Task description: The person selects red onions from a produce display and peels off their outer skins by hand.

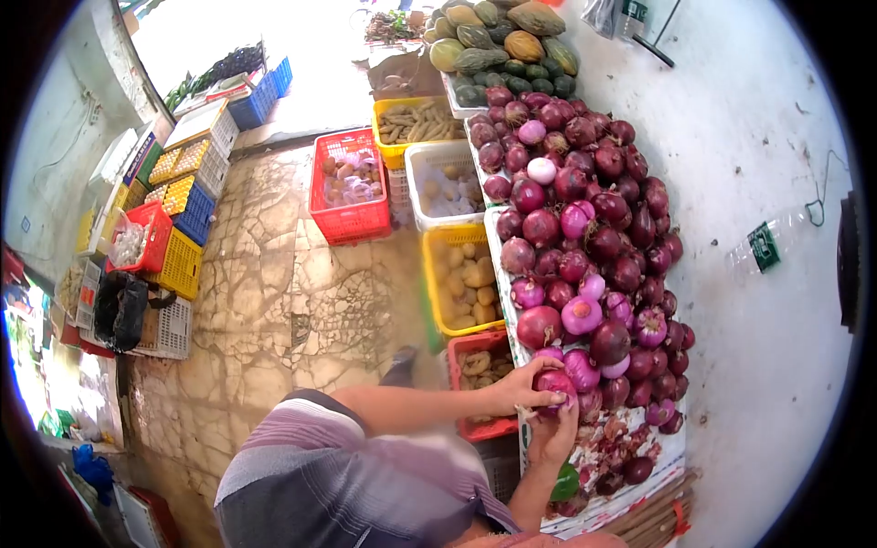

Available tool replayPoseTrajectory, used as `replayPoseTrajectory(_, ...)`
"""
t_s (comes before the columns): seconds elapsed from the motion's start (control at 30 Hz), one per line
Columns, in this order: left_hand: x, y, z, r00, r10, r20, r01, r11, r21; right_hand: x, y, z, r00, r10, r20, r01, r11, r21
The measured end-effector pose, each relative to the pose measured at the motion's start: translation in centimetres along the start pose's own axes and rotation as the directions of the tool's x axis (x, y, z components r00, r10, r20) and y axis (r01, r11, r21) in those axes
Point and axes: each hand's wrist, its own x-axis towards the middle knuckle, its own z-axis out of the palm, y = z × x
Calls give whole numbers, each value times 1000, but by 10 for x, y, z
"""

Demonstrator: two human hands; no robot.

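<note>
A purple-red onion (555, 384) is held between my two hands beside the front edge of the onion pile. My left hand (519, 387) comes in from the left, its fingers curled over the onion's top and its thumb across the front. From below, my right hand (554, 433) grips the onion's underside with bent fingers. Pale dry skin or roots hang near my left fingers. Right behind the held onion lies the heap of red onions (608, 343), some peeled to bright purple. Loose onion skins (614, 447) are scattered to the right of my hands.
Along the stand are a red crate (482, 427), a yellow crate of potatoes (440, 306), a white crate (413, 173) and a red crate (351, 228). Melons (475, 60) lie beyond the onions. A white wall (758, 137) borders the right. More crates (187, 215) line the left.
</note>
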Motion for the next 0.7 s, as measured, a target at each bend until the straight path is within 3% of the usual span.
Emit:
replayPoseTrajectory(0.07,0,-1,-1,1000,9,-5,-9,998,59,6,5,-2,999,43,28,-44,998,38)
replayPoseTrajectory(0.2,-1,1,-4,1000,19,15,-18,999,-33,7,6,10,998,-5,63,0,997,78)
replayPoseTrajectory(0.4,2,5,-8,997,19,72,-32,983,180,9,7,4,998,-27,62,24,998,56)
replayPoseTrajectory(0.7,-1,4,-4,986,165,27,-162,910,382,7,7,13,998,-52,40,44,983,180)
